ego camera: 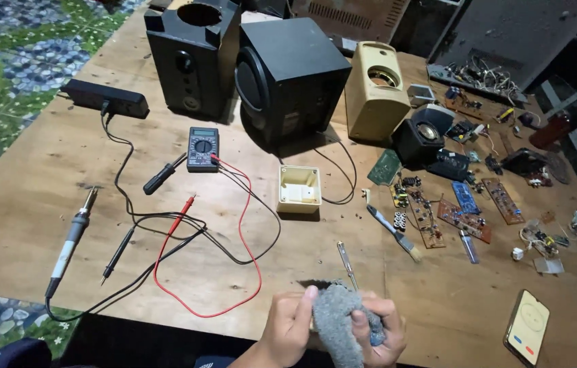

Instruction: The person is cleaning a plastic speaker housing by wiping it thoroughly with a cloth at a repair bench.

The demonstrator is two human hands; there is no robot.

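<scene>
head view: both hands low at the near edge of the desk (43, 204). left hand (288, 327) and right hand (380, 330) both closed in a tight grip on a grey fuzzy cloth (335, 320), bunched between them. cloth is held up off the desk, thumbs pressing into it. something small and bluish shows under the right fingers, can't tell what.

just beyond the cloth: a small screwdriver (348, 266) lying flat, tip pointing away. right of it a brush (395, 234), then a scatter of bare circuit boards (465, 219) and loose parts. phone (526, 326) lies near the right edge, close to the right hand.

left half: soldering iron (70, 242) lying bare on the wood with no stand, cord running to a black power strip (106, 98). multimeter (203, 148) with red lead (207, 272) and black leads looped across the middle, close to the hands. small cream box (299, 189) mid-desk. at the back two black speakers (193, 58) (292, 78) and a beige speaker shell (376, 90).

risks as i read it:
- cloth fibres near an iron that may be hot: scorch or burn. can't tell if it's powered.
- lead loops sit right ahead of the hands; a snag could drag the meter.
- an elbow swing right could knock the phone off the edge.
- lint or static from the cloth on bare boards.
</scene>
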